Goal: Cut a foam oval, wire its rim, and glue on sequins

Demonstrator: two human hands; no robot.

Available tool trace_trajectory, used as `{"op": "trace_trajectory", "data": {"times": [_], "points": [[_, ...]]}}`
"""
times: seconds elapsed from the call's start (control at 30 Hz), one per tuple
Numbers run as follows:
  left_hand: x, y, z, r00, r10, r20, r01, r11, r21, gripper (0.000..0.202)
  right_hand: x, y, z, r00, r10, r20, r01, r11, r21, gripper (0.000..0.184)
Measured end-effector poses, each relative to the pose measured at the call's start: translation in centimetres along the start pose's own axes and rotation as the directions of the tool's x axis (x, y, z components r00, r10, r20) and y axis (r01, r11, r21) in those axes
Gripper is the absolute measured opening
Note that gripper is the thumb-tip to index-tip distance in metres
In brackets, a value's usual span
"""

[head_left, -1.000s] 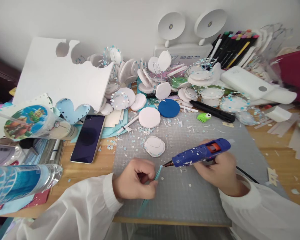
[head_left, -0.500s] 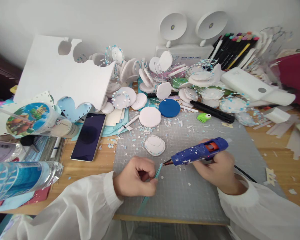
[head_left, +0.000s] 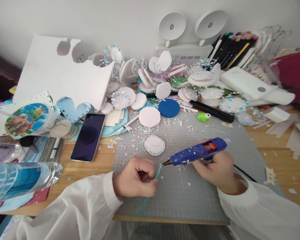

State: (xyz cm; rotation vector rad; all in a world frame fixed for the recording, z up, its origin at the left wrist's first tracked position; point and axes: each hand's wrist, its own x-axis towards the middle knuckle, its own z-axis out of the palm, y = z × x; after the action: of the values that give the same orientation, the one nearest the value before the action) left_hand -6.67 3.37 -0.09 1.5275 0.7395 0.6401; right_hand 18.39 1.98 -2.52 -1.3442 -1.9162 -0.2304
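Teal tweezers [head_left: 158,172] are pinched in my left hand [head_left: 136,178], which is closed just above the mat. A tiny pale blue piece seems to sit at their tip, too small to make out well. My right hand [head_left: 216,170] is wrapped round the handle of a blue glue gun [head_left: 190,154], its nozzle pointing left and meeting the tweezer tip. Beyond the tips lies a white disc [head_left: 154,145] with a curved line on it and bluish bits along its near edge. Farther back are a plain white disc [head_left: 149,116] and a blue round lid [head_left: 169,108].
Paper scraps litter the grey cutting mat [head_left: 190,200]. To the left are a phone [head_left: 88,137], a tilted cup [head_left: 30,119] and a water bottle [head_left: 25,178]. Behind are a green punch [head_left: 203,117], a black pen-like tool [head_left: 212,111] and heaped decorated discs [head_left: 121,98].
Almost nothing differs. The view has shifted very slightly; both hands, the tweezers and the glue gun keep their positions, nozzle at the tweezer tip.
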Motion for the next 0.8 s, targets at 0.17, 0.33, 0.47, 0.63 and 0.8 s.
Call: {"op": "trace_trajectory", "data": {"times": [0.17, 0.33, 0.47, 0.63, 0.8], "points": [[-0.1, 0.0, 0.1, 1.000, 0.009, 0.001, -0.009, 1.000, 0.005, 0.031, 0.1, -0.1, 0.0, 1.000, 0.026, 0.012, -0.026, 1.000, 0.004, 0.008], [-0.1, 0.0, 0.0, 1.000, 0.012, 0.005, -0.012, 1.000, 0.001, 0.032, 0.2, -0.2, 0.0, 1.000, 0.005, -0.003, -0.005, 1.000, 0.011, 0.008], [0.0, 0.0, 0.0, 1.000, 0.011, 0.005, -0.011, 1.000, -0.003, 0.033, 0.2, -0.2, -0.1, 0.999, -0.032, 0.008, 0.032, 0.998, -0.053, 0.010], [-0.1, -0.2, -0.1, 1.000, -0.004, 0.002, 0.004, 1.000, -0.007, 0.034, 0.0, 0.9, -0.8, 0.999, 0.036, -0.040, -0.046, 0.953, -0.299, 0.019], [-0.3, -0.4, -0.1, 1.000, -0.009, 0.017, 0.010, 0.999, -0.035, 0.035, -0.9, 3.4, -2.8, 0.944, 0.250, -0.214, -0.318, 0.857, -0.406, 0.028]]}}
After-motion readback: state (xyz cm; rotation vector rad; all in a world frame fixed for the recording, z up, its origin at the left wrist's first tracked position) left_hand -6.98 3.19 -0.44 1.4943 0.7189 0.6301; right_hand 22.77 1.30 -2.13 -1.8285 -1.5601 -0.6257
